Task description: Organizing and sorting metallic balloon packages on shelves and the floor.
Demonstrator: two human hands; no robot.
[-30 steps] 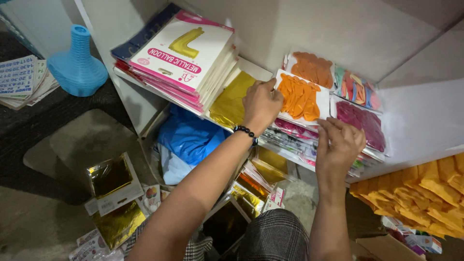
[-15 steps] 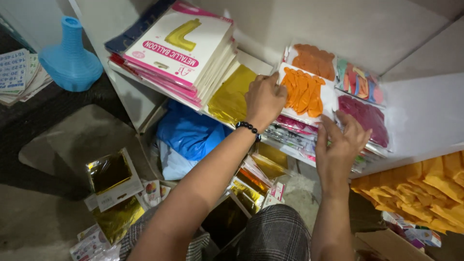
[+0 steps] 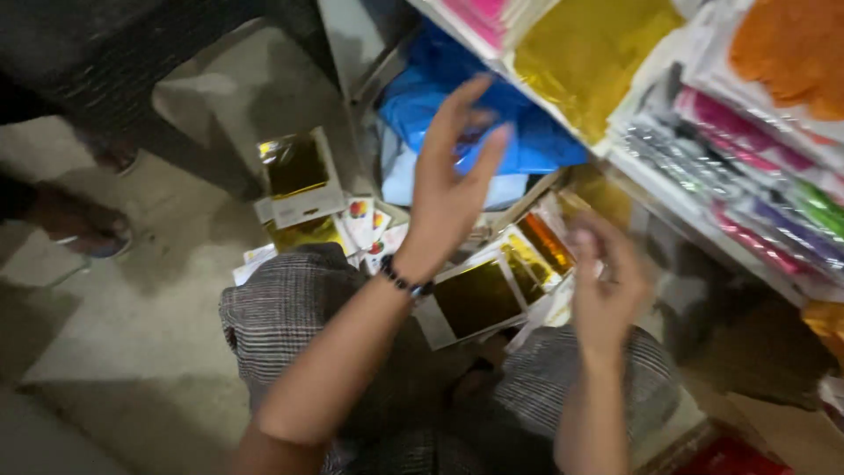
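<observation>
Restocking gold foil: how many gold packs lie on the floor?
About 4: one by the left knee, one below it, two beneath the hands. More may be hidden.

Grey concrete floor (image 3: 132, 352), white shelf unit (image 3: 352, 53), dim indoor light

A small party-supplies shop or stockroom: white shelves (image 3: 655, 171) stacked with packaged foil balloons (image 3: 756, 176) in many colours, more gold foil packets (image 3: 479, 295) spread across the bare concrete floor (image 3: 114, 352).
</observation>
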